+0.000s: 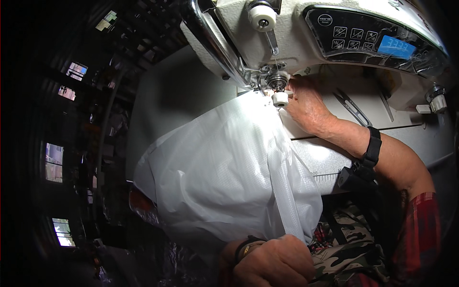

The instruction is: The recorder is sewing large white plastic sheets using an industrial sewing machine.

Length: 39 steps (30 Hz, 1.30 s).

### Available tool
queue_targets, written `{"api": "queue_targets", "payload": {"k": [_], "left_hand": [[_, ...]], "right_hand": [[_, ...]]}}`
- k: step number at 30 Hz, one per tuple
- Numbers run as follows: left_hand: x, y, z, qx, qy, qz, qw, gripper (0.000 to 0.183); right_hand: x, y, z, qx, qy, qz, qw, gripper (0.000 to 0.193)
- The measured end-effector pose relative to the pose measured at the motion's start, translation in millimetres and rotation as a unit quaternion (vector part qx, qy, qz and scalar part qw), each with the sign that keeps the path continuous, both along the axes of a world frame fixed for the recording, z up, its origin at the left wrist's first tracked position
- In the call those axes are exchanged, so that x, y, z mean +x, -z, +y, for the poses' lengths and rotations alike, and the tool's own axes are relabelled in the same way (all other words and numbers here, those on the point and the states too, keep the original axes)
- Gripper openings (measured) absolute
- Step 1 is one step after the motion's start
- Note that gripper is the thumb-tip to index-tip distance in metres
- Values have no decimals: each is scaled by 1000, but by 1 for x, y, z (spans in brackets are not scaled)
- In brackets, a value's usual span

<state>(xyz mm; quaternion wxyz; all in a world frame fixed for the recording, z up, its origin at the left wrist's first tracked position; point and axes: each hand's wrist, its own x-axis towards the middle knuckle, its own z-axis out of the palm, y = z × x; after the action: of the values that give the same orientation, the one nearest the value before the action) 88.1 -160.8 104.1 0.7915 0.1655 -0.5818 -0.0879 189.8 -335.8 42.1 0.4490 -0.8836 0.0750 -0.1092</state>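
A large white sheet of dimpled, slightly sheer material [220, 162] spreads from the sewing machine's needle area down toward my lap. Along its right side runs a narrow white strip [285, 191]. Near the lower edge, my left hand [275, 263] is closed on the lower end of this strip. My right hand [308, 107] lies beside the needle area of the white sewing machine [287, 43], at the sheet's upper right corner. Its fingertips are partly hidden behind the machine's round tension knob [280, 99], so their grip does not show.
Thread snips [353, 107] lie on the machine bed right of my right hand. A control panel with a lit blue display [397, 46] is on the machine arm. A printed ruler [326, 177] marks the table's front edge. A black device [356, 176] hangs by my right wrist strap.
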Motion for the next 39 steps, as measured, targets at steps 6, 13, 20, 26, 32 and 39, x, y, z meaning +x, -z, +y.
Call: {"api": "queue_targets", "payload": {"k": [6, 13, 20, 26, 32, 39], "left_hand": [[-2, 0, 1, 3, -8, 21, 1000, 5], [9, 3, 4, 25, 1, 14, 1000, 5], [7, -8, 0, 33, 19, -29, 999, 5], [6, -10, -7, 12, 8, -42, 999, 4], [-3, -3, -8, -6, -10, 12, 1000, 2], [-2, -1, 8, 57, -5, 14, 998, 2]], "right_hand": [[1, 3, -2, 12, -1, 2, 1000, 27], [2, 6, 0, 13, 12, -25, 1000, 28], [5, 12, -2, 30, 7, -18, 999, 27], [5, 12, -1, 8, 5, -31, 999, 27], [2, 4, -1, -6, 10, -15, 1000, 27], [-1, 2, -2, 8, -4, 6, 1000, 28]]}}
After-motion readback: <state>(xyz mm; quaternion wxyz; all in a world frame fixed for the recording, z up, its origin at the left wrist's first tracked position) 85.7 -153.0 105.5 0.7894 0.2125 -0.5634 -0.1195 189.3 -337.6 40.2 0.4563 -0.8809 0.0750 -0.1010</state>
